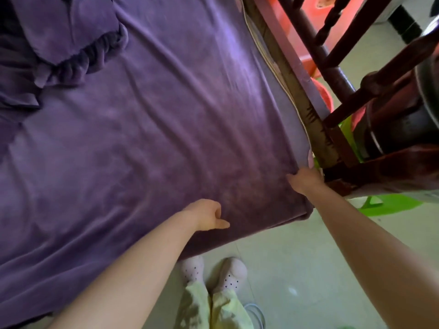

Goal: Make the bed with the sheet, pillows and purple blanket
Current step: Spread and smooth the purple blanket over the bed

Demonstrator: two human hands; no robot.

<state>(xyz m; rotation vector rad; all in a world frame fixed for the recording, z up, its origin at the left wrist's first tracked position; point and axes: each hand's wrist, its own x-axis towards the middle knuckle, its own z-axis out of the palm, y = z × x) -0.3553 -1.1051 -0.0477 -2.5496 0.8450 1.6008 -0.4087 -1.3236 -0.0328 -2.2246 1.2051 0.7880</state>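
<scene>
Purple blanket (147, 129) under left hand (206, 216); right hand (306, 180) at corner.

No legible text, no labels, no brand marks, no numbers, no signs were found in the head view, the dots on the pale pink perforated clogs (215, 271) were holes, not characters.

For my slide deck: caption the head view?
Both hands, left and right, smooth the purple blanket at the bed's corner.
</scene>
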